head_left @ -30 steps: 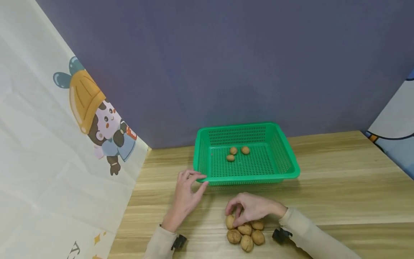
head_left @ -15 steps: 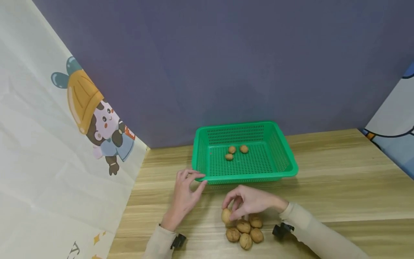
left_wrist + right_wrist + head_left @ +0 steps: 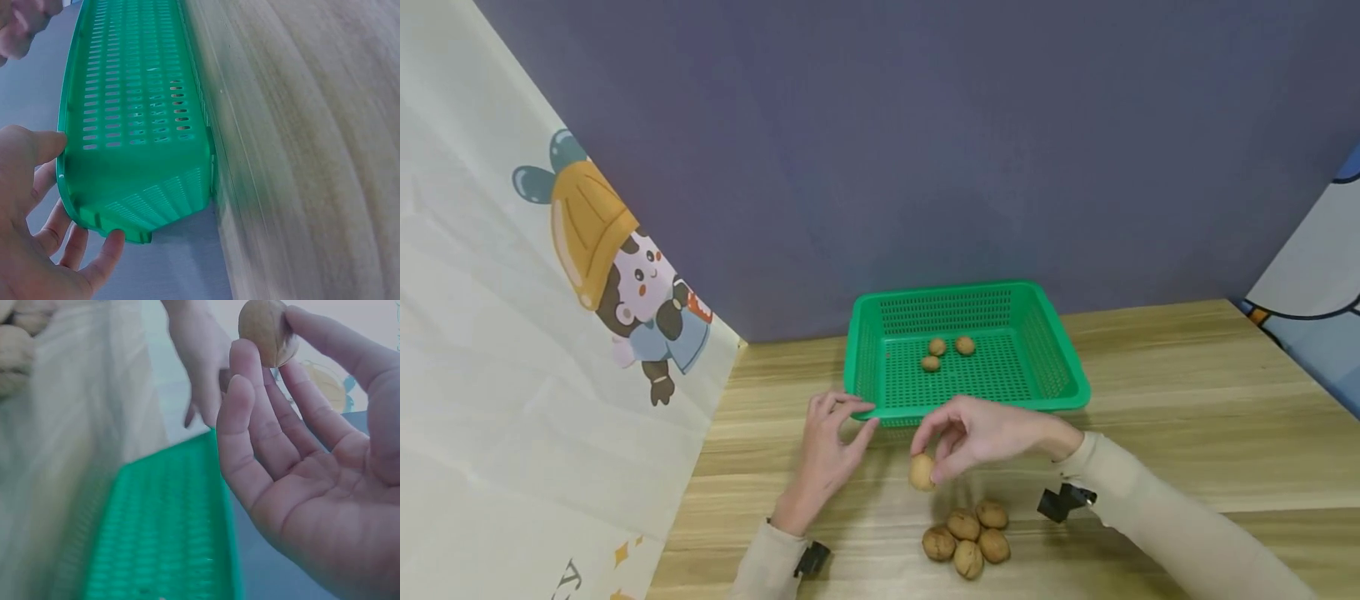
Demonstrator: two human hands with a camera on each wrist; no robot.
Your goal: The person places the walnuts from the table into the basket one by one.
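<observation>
Between the thumb and fingertips of my right hand (image 3: 981, 433) is a walnut (image 3: 922, 472), held in the air in front of the green plastic basket (image 3: 970, 411). The right wrist view shows that walnut (image 3: 265, 331) pinched at the tips, with the palm turned to the camera. My left hand (image 3: 829, 454) grips the basket's near left corner; in the left wrist view, its thumb and fingers (image 3: 53, 231) lie around the rim. Inside the basket, three walnuts (image 3: 965, 345) sit close together on the slatted floor. Several more walnuts (image 3: 963, 525) lie clustered on the table, below my right hand.
The wood-grain table (image 3: 1165, 400) ends at a dark blue-grey backdrop (image 3: 925, 150) right behind the basket. A white sheet with a cartoon figure (image 3: 651, 275) hangs at the left. Each wrist carries a small black device (image 3: 1066, 502).
My right hand has picked a walnut off the cluster and lifted it toward the basket's near rim. The left hand stays at the corner.
</observation>
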